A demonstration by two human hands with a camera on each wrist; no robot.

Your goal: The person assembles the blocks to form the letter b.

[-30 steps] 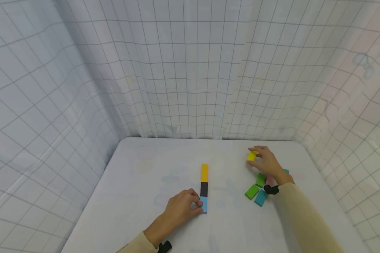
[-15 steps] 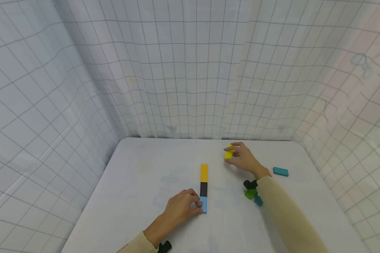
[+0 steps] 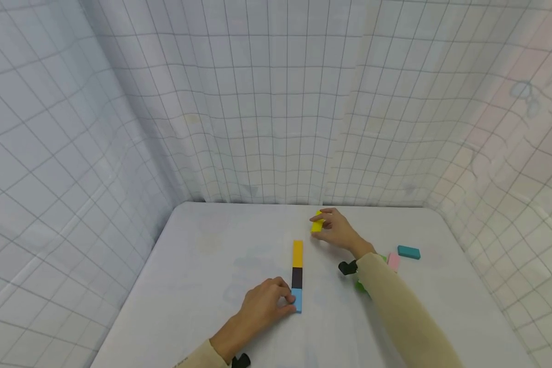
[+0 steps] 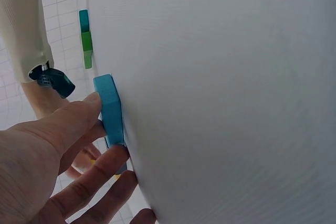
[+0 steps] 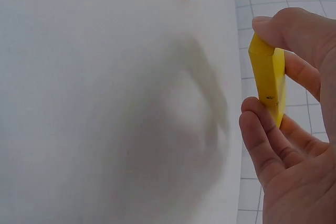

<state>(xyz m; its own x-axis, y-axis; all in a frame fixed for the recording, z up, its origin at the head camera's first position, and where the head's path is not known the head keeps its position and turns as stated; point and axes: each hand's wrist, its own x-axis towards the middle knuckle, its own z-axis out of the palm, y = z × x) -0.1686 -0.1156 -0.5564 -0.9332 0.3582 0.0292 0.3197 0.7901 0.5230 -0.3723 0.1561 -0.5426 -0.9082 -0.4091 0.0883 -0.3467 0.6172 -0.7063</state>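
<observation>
My right grip (image 3: 339,232) is grasping the yellow block (image 3: 317,225) between the thumb and the fingers, with the thumb at its nearer end and the fingers at its farther end; I hold it above the desk (image 3: 202,266), not touching it, as the shadow in the right wrist view tells me; from the head view it appears toward the far edge of the desk, a little to the right of the row; my left grip (image 3: 263,306) pinches the light-blue block (image 3: 297,301), the one closest to the near edge, and beyond it follow the black block (image 3: 297,277) and the orange block (image 3: 298,254), end to end, in one line toward the far edge; the relation which matters most, I judge, is between yellow and orange: yellow is beyond the orange end and to its right, apart from it, its long axis nearly along the row but slightly turned; of my two hands, the right is nearer to that end; toward the right edge lie the teal block (image 3: 409,252) and the pink block (image 3: 393,261).
</observation>
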